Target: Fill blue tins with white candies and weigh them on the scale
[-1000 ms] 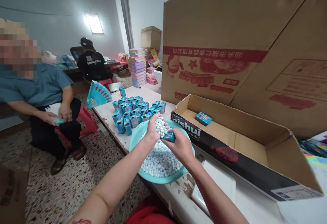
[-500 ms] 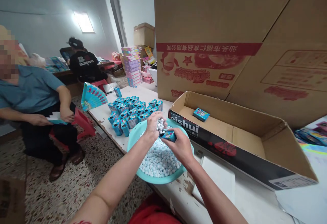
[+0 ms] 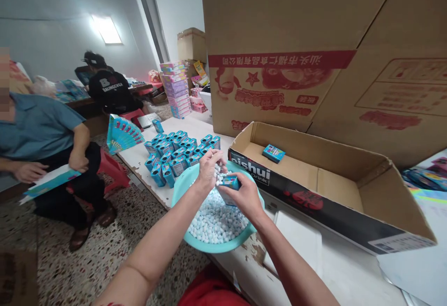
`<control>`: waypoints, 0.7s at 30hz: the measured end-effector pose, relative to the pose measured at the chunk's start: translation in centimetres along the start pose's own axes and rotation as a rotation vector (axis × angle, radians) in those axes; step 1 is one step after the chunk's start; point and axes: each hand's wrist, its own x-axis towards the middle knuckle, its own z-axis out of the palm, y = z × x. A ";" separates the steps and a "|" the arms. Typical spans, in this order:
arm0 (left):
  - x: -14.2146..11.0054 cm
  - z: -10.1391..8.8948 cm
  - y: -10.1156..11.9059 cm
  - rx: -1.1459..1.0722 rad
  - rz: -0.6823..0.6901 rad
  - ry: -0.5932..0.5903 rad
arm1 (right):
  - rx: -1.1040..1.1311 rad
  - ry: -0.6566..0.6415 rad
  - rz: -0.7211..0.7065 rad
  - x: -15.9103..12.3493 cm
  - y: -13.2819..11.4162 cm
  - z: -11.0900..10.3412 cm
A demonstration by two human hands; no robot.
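Note:
Over a turquoise basin (image 3: pixel 180 208) of small white and pale-blue candies (image 3: pixel 217 224), my right hand (image 3: pixel 246 195) grips a small blue box (image 3: pixel 231 182). My left hand (image 3: pixel 209 171) is cupped around a clump of candies (image 3: pixel 218 172) at the box's upper end. Some candies lie between the palm and the box; its opening is partly hidden by them. Behind the basin, several blue boxes (image 3: pixel 179 165) stand close together on the white table (image 3: pixel 167 129), many showing a dark round hole on top.
To the right lies a long open cardboard tray (image 3: pixel 335 203) with one blue box (image 3: pixel 274 153) in it. A large carton (image 3: pixel 279 26) rises behind. At the left, a seated person (image 3: pixel 52 124) holds a printed sheet; another person (image 3: pixel 108 82) sits farther back.
The candies in my left hand have shifted down toward the box, and my fingers have curled over more. The seated person's sheet is now opened wider. The view has turned slightly.

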 end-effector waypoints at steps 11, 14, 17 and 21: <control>-0.3 0.3 -0.7 0.015 -0.002 -0.004 | 0.024 0.011 0.036 -0.1 0.6 0.0; -0.4 0.6 -0.1 0.048 0.046 -0.015 | 0.046 0.035 0.008 -0.2 0.3 0.1; -0.2 0.7 0.0 0.103 0.043 0.009 | 0.075 0.032 0.013 -0.3 0.4 0.5; -0.3 0.8 -0.2 0.105 0.037 0.010 | 0.117 0.041 0.017 0.1 0.8 1.3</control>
